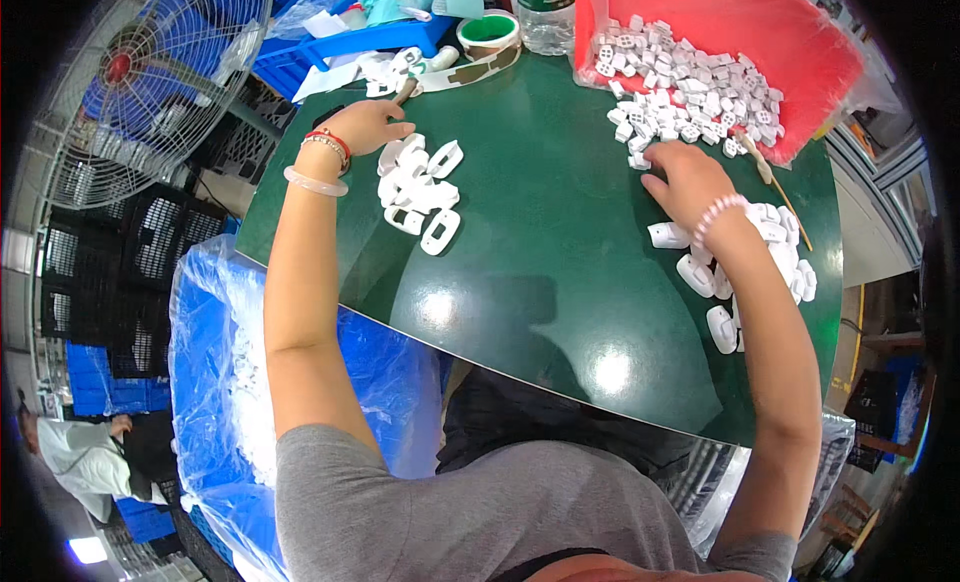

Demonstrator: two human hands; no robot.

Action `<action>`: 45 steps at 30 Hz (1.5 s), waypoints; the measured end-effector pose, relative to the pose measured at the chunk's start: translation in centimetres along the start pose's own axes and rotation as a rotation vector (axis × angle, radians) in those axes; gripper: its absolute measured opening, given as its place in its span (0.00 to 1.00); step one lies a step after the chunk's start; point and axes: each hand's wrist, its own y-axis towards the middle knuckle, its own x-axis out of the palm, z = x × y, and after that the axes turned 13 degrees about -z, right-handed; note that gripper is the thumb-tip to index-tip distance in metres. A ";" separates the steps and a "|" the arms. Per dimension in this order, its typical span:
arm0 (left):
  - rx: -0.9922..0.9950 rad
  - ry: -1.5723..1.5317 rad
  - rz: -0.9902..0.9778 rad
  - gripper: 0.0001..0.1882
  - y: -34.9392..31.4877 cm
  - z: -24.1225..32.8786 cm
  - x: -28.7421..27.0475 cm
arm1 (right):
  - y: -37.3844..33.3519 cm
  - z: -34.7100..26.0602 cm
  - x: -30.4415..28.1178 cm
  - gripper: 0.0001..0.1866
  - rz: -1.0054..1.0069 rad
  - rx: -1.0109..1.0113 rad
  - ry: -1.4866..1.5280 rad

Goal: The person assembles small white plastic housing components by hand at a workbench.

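My left hand is over the table's left side, just above a small pile of white oval plastic housings. Its thumb and fingers look slightly apart, with nothing visible between them. Close beyond the fingertips lies a brown stick. My right hand reaches to the near edge of a heap of small white button pieces. Its thumb and forefinger are apart, the fingertips close to a piece at the heap's edge. Under and beside my right forearm lie several rounded white plastic shells.
A red bin lies tipped, its pieces spilling onto the green table. A thin stick lies at the right. Tape, a bottle and a blue crate stand behind. A fan is at the left.
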 end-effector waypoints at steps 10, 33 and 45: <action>-0.006 -0.102 -0.017 0.11 -0.7 -1.8 0.6 | 2.2 0.7 1.4 0.09 0.031 0.047 -0.059; 1.123 -1.311 -0.006 0.19 -4.6 24.7 10.5 | -10.8 -0.9 -0.7 0.13 0.408 -0.123 0.610; 1.097 -0.912 0.188 0.18 -3.9 23.5 10.7 | -10.2 -0.8 0.2 0.10 0.071 -0.001 1.694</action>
